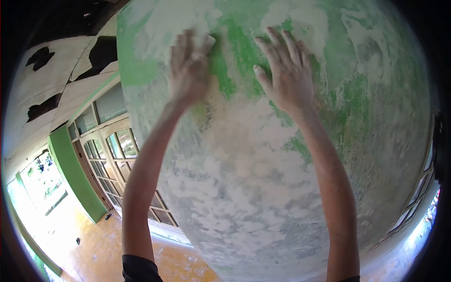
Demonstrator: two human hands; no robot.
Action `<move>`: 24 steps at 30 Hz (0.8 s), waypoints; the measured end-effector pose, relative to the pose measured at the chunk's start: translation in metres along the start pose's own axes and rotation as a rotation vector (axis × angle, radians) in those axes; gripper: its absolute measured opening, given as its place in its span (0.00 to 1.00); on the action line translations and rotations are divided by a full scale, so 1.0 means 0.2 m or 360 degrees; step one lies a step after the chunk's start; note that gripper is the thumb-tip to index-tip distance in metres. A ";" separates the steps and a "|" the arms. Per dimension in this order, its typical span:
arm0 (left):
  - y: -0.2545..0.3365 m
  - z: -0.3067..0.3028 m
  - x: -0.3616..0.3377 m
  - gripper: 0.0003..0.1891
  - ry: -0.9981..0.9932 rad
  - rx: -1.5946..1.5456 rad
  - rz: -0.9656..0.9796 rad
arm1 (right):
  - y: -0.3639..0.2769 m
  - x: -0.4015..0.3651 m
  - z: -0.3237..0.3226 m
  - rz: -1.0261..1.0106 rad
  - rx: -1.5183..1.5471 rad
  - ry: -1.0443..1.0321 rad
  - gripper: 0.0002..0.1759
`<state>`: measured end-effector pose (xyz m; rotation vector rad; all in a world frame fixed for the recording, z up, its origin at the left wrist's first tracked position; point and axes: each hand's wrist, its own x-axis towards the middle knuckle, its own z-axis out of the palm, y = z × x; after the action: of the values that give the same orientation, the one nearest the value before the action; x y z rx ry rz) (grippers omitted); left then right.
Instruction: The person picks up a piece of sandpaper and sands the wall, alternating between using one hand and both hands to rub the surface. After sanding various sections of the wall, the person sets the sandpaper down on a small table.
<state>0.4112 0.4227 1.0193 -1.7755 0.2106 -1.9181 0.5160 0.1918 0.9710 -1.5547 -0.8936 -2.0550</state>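
Note:
Both my hands are raised against a wall with patches of green paint and pale filler. My left hand is blurred and presses on the upper part of the wall. At its thumb shows the edge of a small pale flat piece, perhaps sandpaper; the rest of it is hidden under the hand. To the right, my right hand lies against the wall with its fingers spread and nothing in them. Whitish dust coats its fingertips.
Left of the wall stand double doors with glass panes, beside a green pillar. The ceiling has broken, dark holes. Pale smears mark the orange-yellow floor. A window is at the far right.

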 end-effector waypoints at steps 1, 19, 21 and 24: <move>0.04 0.00 -0.07 0.27 -0.0027 -0.0033 0.0135 | 0.00 0.00 0.00 -0.0024 -0.0003 0.0018 0.33; -0.53 0.15 0.35 0.30 0.0033 0.0090 -0.0930 | -0.01 0.00 0.01 -0.0023 -0.0138 0.0018 0.31; -0.55 0.16 0.41 0.31 0.0042 0.0090 -0.0928 | -0.02 -0.01 0.01 -0.0021 -0.0136 0.0016 0.31; -0.61 0.17 0.52 0.31 0.0019 0.0144 -0.0929 | -0.03 0.00 0.00 -0.0007 -0.0130 -0.0001 0.31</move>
<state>0.4103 0.4863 1.1704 -1.9030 -0.4328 -2.2778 0.5121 0.1962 0.9691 -1.5967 -0.8237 -2.1183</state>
